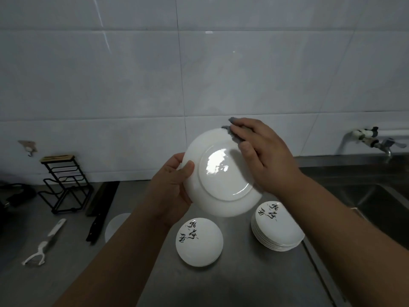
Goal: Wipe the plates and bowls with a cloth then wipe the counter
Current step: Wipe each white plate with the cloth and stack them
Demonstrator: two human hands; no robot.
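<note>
I hold a white plate (221, 180) tilted up in the air, its glossy underside facing me. My left hand (174, 185) grips its left rim, thumb on the back. My right hand (265, 151) presses a grey cloth (230, 127) against the plate's upper right edge, fingers fairly straight over it; most of the cloth is hidden under the hand. Below on the steel counter (243, 280) sit a single white plate with black writing (199, 242) and a stack of several like plates (276, 229) to its right.
Another white dish (115, 224) lies partly hidden behind my left forearm. A black knife (97, 220), a white peeler (44, 244) and a black wire rack (64, 185) stand at the left. A sink (380, 207) with a tap (374, 140) is on the right.
</note>
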